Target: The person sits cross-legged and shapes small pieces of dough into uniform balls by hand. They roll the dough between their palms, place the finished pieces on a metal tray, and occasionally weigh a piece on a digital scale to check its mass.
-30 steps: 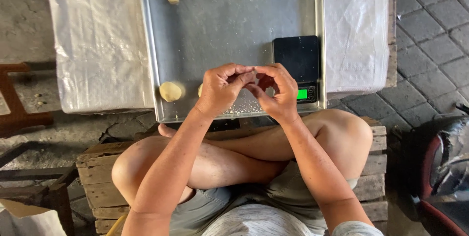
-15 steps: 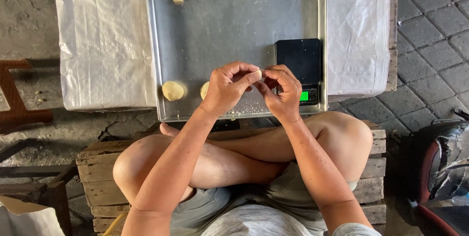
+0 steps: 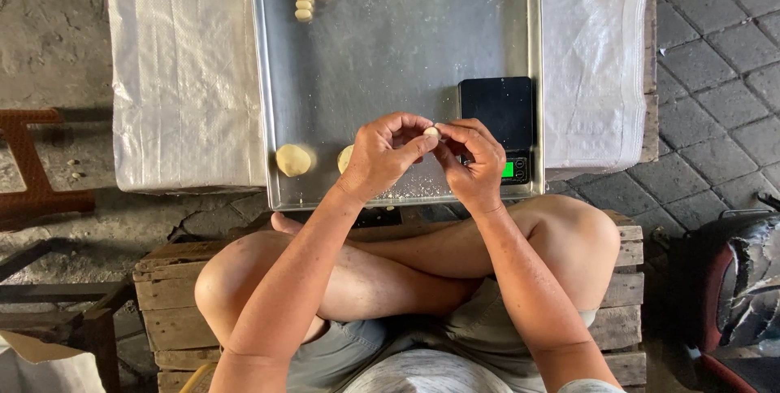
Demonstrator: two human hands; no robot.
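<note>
Off to the left of the left hand [image 3: 383, 151], a dough ball [image 3: 293, 160] sits on the metal tray [image 3: 390, 52], with another half hidden just beside that hand. Both hands meet over the tray's near edge, fingertips pinched together on a small dough piece [image 3: 431, 131]. Just beyond the right hand [image 3: 475, 161] lies a black scale [image 3: 496, 108].

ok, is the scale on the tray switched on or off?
On. The black scale on the metal tray shows a lit green display at its near end, beside the right hand.
</note>
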